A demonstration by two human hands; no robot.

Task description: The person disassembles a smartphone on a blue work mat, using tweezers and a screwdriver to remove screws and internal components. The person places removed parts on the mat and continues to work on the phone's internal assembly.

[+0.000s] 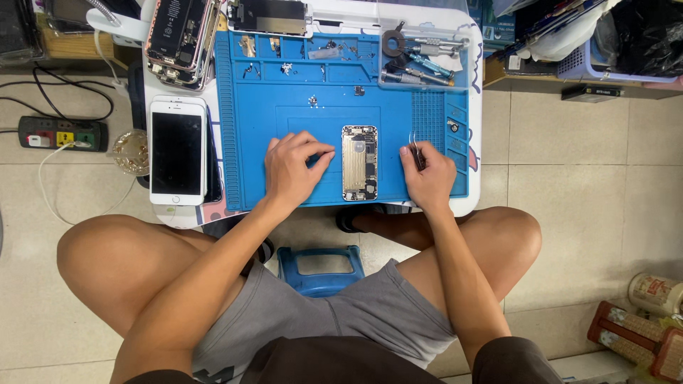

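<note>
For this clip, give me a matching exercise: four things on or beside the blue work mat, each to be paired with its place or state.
Things:
1. opened phone body
2. white phone
3. tweezers
4. power strip

Places or states:
A. on the floor tiles, left of the table
B. held in the right hand
C. lying on the blue mat between the two hands, insides showing
D. face up with a dark screen, left of the mat

Pairs: 1-C, 2-D, 3-B, 4-A
</note>
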